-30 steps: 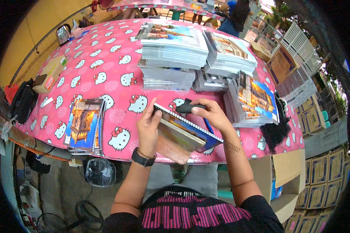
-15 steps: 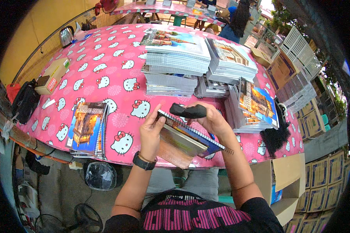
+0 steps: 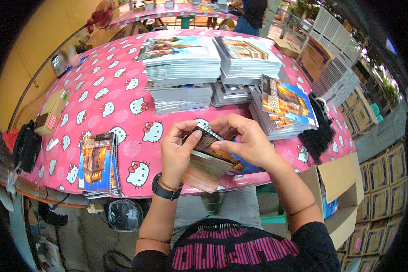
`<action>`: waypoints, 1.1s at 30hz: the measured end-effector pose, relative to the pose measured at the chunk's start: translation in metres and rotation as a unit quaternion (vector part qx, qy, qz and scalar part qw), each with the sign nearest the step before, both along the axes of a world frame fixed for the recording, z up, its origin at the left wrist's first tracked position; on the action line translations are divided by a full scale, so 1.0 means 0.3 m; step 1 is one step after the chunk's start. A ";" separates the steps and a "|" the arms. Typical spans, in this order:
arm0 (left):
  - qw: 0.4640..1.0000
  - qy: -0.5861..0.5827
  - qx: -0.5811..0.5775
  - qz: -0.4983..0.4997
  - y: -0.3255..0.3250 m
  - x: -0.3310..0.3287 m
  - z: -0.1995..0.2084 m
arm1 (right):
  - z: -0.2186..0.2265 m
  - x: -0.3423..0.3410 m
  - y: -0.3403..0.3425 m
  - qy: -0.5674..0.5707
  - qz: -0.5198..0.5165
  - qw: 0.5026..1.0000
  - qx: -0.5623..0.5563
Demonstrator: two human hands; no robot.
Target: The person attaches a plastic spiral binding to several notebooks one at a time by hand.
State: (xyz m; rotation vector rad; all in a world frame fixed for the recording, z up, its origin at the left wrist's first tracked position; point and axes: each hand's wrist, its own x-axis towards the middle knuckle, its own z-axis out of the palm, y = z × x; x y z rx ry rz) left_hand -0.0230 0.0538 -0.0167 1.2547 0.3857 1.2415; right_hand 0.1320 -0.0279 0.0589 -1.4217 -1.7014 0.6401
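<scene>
From my remote seat, the largest thing is the bench [image 3: 133,119] with its pink patterned cover. A tall stack of booklets [image 3: 181,75] stands toward its far side, and a lower stack [image 3: 288,104] sits to the right, its top booklet askew. A small pile [image 3: 96,164] lies near the front edge on my left.

The notebook [image 3: 235,162] I'm working on is up in the hands, over the bench's near edge, between that small pile and the lower stack. Its long axis slants from upper left, by the left hand, down to lower right beside the right forearm. The bound edge points away from me and the cover tilts my way. A flat tan block [image 3: 201,180] shows below its near side.

The left hand [image 3: 179,147] has the notebook's upper-left end clamped, thumb on the cover, fingers behind. The right hand [image 3: 248,141] is narrow, thumb on the cover and fingers curled over the bound edge; whether it truly grips there, I can't tell.

That is the change: half a second ago this right hand held a dark handheld thing above the notebook, and I no longer see it. I judge the work has passed to bare fingers on the smallest part, the spiral binding [image 3: 214,133].
</scene>
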 end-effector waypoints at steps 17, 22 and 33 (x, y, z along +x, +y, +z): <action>0.997 0.005 0.083 0.002 -0.086 0.008 0.053 | -0.047 -0.072 -0.069 -0.013 -0.115 0.975 0.192; 0.991 0.038 0.130 -0.011 -0.100 0.005 0.060 | -0.006 -0.072 -0.071 -0.070 -0.103 0.978 0.165; 0.943 0.158 0.285 0.069 -0.072 -0.005 0.033 | -0.003 -0.075 -0.071 -0.191 -0.086 0.969 0.131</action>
